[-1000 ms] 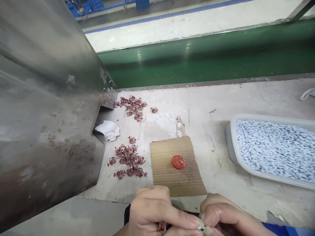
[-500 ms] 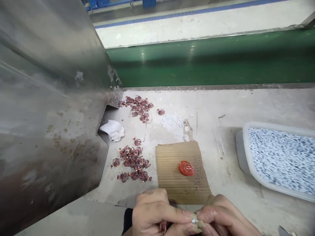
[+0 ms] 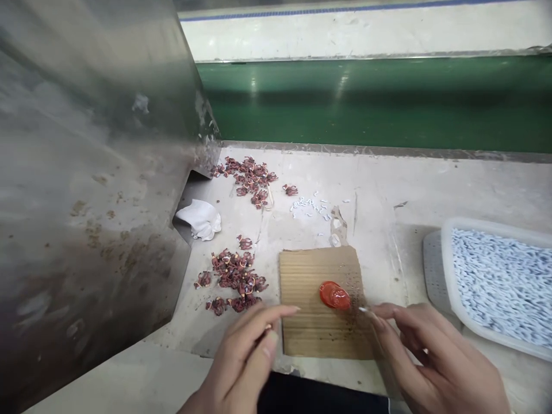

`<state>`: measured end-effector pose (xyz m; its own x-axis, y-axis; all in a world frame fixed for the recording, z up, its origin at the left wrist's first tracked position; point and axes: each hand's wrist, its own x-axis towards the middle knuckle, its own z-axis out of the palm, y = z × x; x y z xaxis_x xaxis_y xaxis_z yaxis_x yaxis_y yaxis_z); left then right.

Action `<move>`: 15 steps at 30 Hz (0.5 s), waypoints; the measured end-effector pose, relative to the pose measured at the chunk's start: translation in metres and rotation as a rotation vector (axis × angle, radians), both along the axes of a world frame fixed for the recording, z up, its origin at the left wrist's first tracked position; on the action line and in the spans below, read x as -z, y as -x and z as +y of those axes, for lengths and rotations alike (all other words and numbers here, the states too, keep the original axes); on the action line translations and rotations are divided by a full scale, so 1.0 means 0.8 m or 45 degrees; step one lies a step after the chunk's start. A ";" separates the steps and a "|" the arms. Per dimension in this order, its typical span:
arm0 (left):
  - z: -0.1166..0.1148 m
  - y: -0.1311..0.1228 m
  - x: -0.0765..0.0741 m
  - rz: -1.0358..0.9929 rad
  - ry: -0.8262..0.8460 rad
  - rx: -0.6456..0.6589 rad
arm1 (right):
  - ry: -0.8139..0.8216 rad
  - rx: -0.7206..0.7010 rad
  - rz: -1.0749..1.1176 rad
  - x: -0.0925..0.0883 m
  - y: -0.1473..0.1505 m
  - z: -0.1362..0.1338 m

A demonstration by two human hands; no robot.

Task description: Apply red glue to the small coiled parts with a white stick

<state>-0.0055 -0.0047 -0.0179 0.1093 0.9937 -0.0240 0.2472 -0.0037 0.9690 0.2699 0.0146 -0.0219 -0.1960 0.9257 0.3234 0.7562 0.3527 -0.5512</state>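
Observation:
My right hand point(image 3: 425, 351) is closed in a pinch on a small white piece point(image 3: 363, 309), held just past the cardboard's right edge. At the left, my left hand point(image 3: 254, 345) has its index finger stretched forward and the other fingers curled in. A sliver of a small reddish-brown figure point(image 3: 269, 326) shows between its thumb and index finger; the rest is hidden. Between and beyond the hands, a glossy red blob point(image 3: 335, 295) sits on a square of brown cardboard point(image 3: 302, 333). Small dark specks dot the cardboard's right side.
Two groups of reddish-brown figures point(image 3: 235, 273) lie left of the cardboard. Loose white pieces point(image 3: 306, 206) are scattered behind it. A white tub point(image 3: 446, 270) of similar pieces stands right. A metal panel point(image 3: 107, 172), white cloth point(image 3: 200, 219) and green belt point(image 3: 366, 103) border the worktop.
My hands have come apart from their shared hold on the white piece. The right hand has moved right and forward with the piece; the left has drawn back to the left.

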 end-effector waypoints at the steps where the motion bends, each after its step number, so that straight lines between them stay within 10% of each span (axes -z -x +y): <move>1: -0.003 0.009 0.000 0.001 0.069 0.023 | -0.023 -0.013 -0.032 0.003 -0.004 0.006; 15: 0.001 0.035 -0.008 -0.464 0.360 -0.139 | 0.061 0.001 -0.133 0.011 -0.013 -0.005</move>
<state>-0.0333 -0.0037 -0.0119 0.0559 0.9598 -0.2751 -0.1251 0.2801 0.9518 0.2805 0.0106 -0.0305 -0.2254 0.9398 0.2570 0.8107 0.3272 -0.4854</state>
